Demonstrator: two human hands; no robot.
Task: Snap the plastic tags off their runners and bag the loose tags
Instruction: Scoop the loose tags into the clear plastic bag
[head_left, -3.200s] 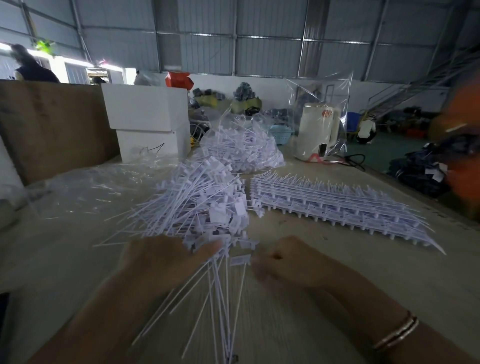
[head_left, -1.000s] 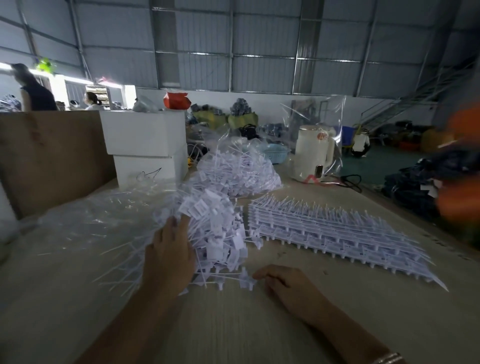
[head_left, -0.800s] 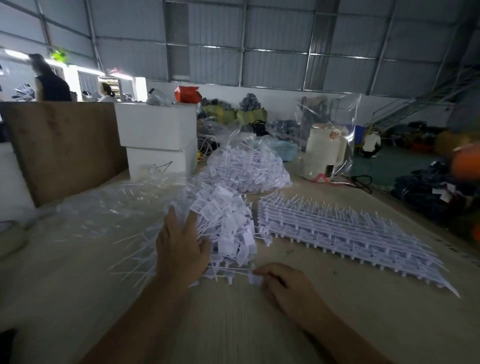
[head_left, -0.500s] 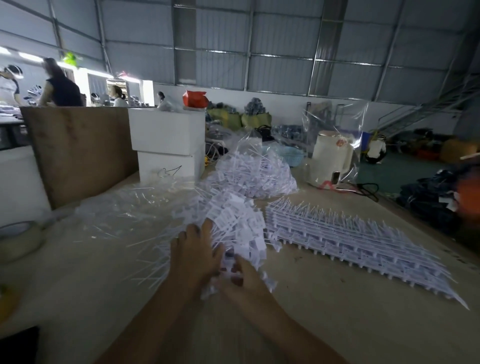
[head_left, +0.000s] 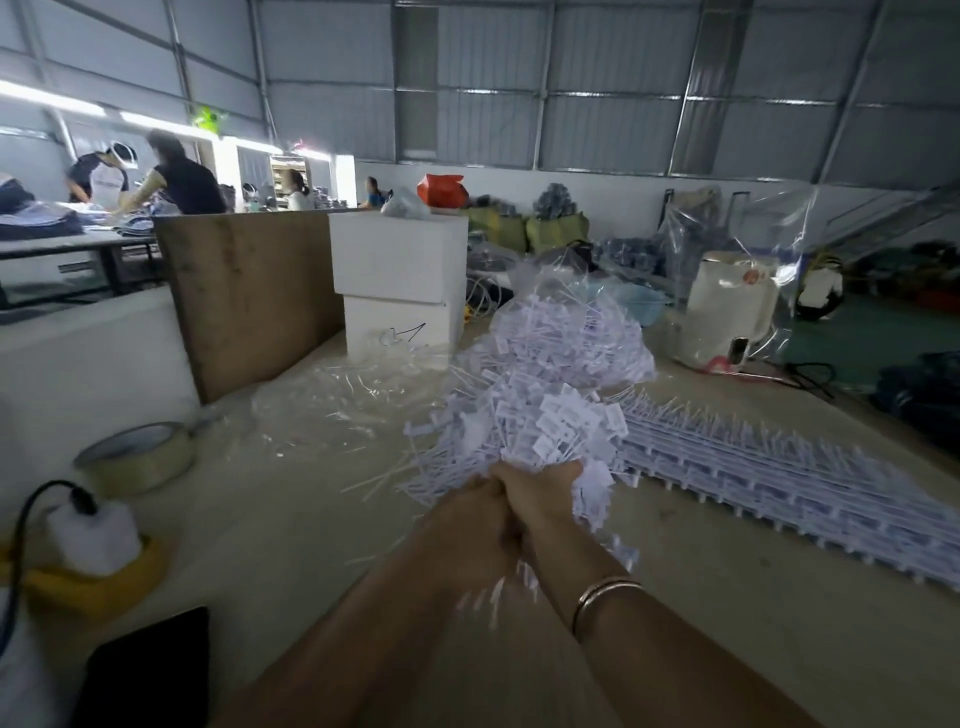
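White plastic tags (head_left: 545, 436) fill both hands: left hand (head_left: 467, 512) and right hand (head_left: 540, 493), fingers clamped round the bunch, above the bench (head_left: 727, 597).

Loose tags (head_left: 540, 431) centre; runners (head_left: 779, 467) right; tape roll (head_left: 136, 457) left.

Overall exposure is dim and flat, with a cool grey cast. The brightest source is a line of strip lights (head_left: 57, 101) at the upper left of the frame, blown out to white. The table (head_left: 291, 525) carries only faint, soft shadows. Glare shows on the clear plastic sheeting (head_left: 343, 395) at centre. Wide-angle distortion bends the wall panels (head_left: 613, 124) toward the edges. Motion blur smears the lower centre; the far right appears murky, possibly underexposed.
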